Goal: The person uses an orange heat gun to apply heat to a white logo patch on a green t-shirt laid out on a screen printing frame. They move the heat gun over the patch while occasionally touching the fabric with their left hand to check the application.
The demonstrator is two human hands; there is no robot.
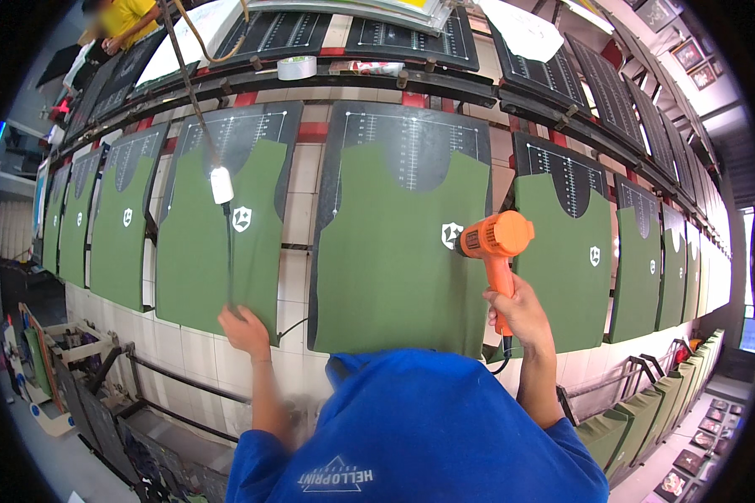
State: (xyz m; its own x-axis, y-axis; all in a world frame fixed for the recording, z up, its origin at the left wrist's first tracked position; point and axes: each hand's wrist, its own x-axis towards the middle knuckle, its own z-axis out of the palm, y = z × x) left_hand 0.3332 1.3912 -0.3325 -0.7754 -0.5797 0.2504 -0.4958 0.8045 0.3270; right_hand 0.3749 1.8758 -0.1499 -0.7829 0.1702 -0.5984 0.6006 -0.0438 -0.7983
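My right hand (524,317) is wrapped round the handle of an orange heat gun (497,239). Its nozzle points left, close to the white shield print (451,235) on a green shirt panel (394,260). That panel lies flat on a black board with white ruler marks (411,126). My left hand (245,329) is closed on a black power cord (230,260), over the lower edge of the neighbouring green panel (197,251). The cord runs up to a white plug connector (221,185) hanging in front of that panel. Another cord leaves the heat gun's handle bottom.
More boards with green panels stretch left and right, including a panel (554,268) beside the heat gun. Behind them runs a metal rail with a tape roll (297,68) on it. Another person in a yellow top (130,21) is at the far left. Metal racks stand behind me.
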